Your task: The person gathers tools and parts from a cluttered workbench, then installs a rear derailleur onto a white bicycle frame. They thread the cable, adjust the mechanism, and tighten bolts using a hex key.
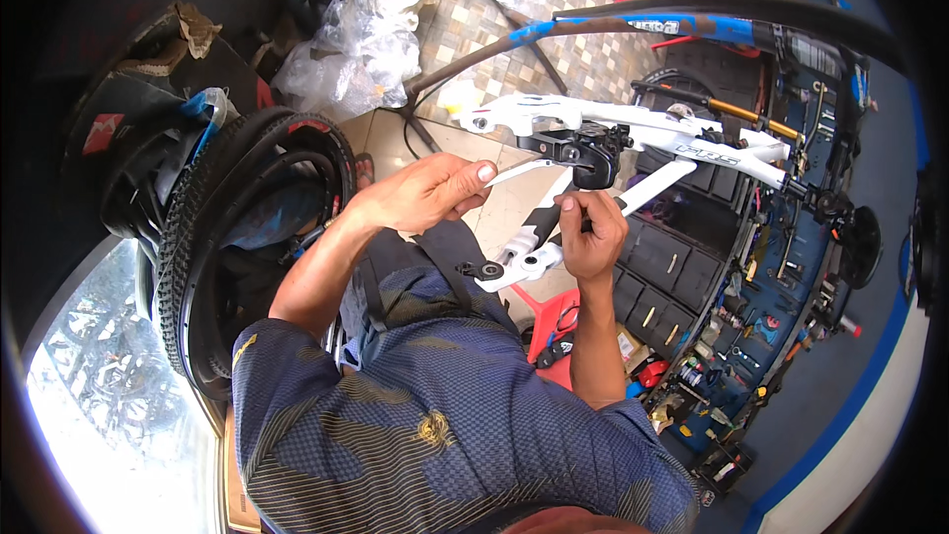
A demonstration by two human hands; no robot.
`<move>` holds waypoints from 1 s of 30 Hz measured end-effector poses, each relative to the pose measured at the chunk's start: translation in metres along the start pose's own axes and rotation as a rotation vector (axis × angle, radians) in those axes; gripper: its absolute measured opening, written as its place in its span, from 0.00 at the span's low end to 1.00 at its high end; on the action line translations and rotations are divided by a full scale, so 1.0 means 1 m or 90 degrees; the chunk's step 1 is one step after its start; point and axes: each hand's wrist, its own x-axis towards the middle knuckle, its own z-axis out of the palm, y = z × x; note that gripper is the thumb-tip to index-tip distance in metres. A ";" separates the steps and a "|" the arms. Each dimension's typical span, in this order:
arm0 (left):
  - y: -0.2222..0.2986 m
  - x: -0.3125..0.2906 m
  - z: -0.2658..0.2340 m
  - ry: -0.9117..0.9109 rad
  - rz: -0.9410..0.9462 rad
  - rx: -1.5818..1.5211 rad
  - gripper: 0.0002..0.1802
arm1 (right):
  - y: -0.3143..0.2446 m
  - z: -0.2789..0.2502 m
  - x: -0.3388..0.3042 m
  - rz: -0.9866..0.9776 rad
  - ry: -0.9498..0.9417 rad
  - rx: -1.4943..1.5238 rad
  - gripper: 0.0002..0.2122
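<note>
Left hand (427,193) pinches thin white rear strut of white metal bicycle frame (633,133); right hand (590,235) grips black rear shock body (591,163) near frame's middle. Judgement — steady frame with left, turn shock gently, avoid slipping. Black knobby tyres (213,237) stacked far left.

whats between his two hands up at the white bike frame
A thin white frame tube runs between the left hand and right hand, seen in the head view.
</note>
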 end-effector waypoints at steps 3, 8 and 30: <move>0.007 0.000 0.003 0.011 -0.018 -0.012 0.35 | -0.001 0.000 0.000 0.002 -0.006 -0.010 0.03; 0.013 -0.005 0.016 0.030 0.005 -0.067 0.37 | -0.003 -0.001 -0.002 0.024 -0.016 -0.014 0.03; -0.005 0.007 0.033 0.160 0.109 0.058 0.39 | 0.004 -0.003 0.004 -0.047 0.067 0.039 0.03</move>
